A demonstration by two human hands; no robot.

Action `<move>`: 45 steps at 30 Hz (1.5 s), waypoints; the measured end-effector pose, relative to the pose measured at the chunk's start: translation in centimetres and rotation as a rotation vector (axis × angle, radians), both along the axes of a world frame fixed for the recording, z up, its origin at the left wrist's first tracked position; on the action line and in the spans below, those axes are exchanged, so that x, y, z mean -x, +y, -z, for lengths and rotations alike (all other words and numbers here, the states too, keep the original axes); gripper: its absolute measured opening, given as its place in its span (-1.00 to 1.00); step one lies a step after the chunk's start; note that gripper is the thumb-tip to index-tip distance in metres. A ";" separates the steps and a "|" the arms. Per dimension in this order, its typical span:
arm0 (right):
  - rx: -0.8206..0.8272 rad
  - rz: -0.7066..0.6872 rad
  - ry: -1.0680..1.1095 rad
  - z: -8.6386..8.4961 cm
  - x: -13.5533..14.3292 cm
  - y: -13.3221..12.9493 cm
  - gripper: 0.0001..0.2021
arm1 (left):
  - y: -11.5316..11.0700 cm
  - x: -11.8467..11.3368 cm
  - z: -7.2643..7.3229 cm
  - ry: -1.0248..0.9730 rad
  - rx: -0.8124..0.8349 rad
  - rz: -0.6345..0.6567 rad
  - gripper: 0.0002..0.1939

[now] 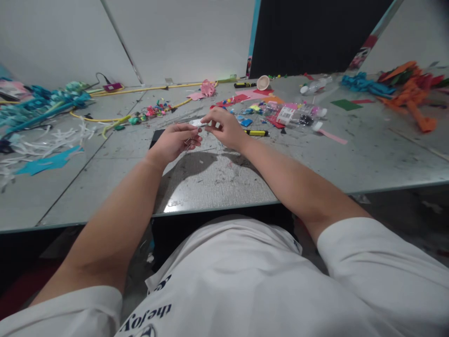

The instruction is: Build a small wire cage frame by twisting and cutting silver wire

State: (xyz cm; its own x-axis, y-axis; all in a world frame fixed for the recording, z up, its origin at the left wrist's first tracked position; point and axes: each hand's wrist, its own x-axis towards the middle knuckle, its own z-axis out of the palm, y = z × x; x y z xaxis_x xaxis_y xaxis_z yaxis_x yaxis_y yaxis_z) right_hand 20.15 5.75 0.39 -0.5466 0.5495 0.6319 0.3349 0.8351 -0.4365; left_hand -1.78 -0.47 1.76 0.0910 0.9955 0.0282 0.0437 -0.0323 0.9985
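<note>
Pinching a small pale piece (199, 125) between thumb and fingertips of the left hand (172, 140), over the middle of the grey table (224, 182). Reaching to the same piece with the right hand (227, 129), thumb and forefinger drawn nearly together; cannot tell whether closed on it, nor what it is. Flanked by a yellow-and-black tool (257, 133) just right of the right hand, with clear plastic bottles (289, 115) farther right, an orange bundle (409, 96) at far right, and white strips (56, 139) and a blue scrap (49, 162) to the left.
</note>
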 end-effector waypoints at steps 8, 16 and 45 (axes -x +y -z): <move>0.023 -0.072 0.035 0.0 -0.3 0.3 -0.83 | 0.1 0.5 0.0 -0.050 0.039 0.065 -0.85; -0.076 -0.150 0.191 0.2 0.0 0.8 -0.80 | 0.4 0.9 0.0 -0.136 0.083 0.156 -0.85; 0.159 -0.164 -0.015 0.3 0.3 0.7 -0.83 | 0.3 -0.4 0.7 0.398 -0.212 0.024 -0.91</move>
State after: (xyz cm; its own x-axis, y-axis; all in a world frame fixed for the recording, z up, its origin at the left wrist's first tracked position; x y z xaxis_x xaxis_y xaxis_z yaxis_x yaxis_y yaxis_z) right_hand 19.84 6.46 0.09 -0.6457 0.5442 0.5356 0.2078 0.8002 -0.5626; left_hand -1.39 -0.14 1.02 0.1588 0.9689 0.1898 0.4201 -0.2403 0.8751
